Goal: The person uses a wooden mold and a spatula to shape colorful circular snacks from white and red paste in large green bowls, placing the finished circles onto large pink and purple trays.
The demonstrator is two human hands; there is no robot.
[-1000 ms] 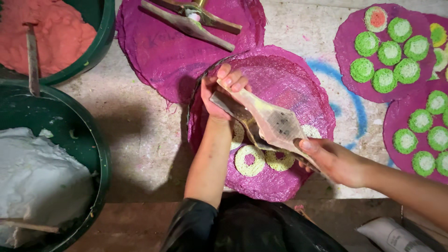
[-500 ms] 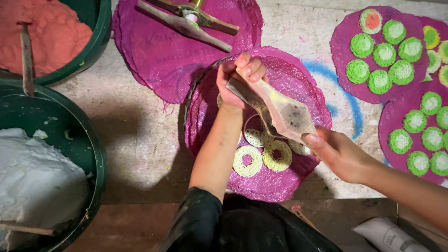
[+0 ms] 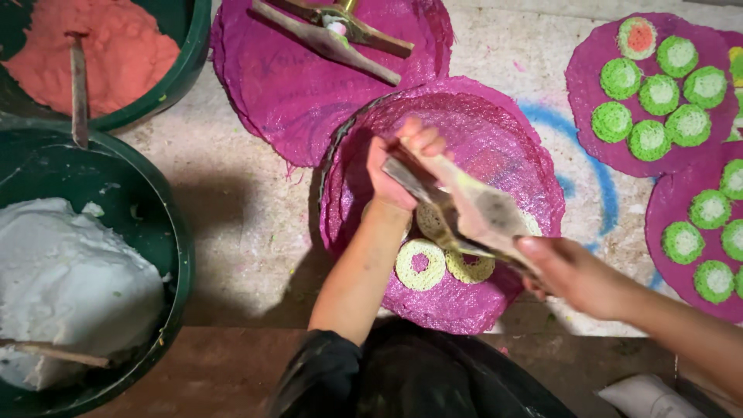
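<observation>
**Press lifted over the pink mat**

Hands grip a two-armed metal press: the left hand is closed round its far end, the right hand round its near handles. A second ago the press lay lower and flatter; now its far end is raised above the pink mat. Beneath it, on that mat, lie yellow-white rings. Right of the mat sit green discs; left, a tub of white paste.

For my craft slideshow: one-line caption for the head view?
Both hands, left and right, grip a hinged press over a magenta mat.
</observation>
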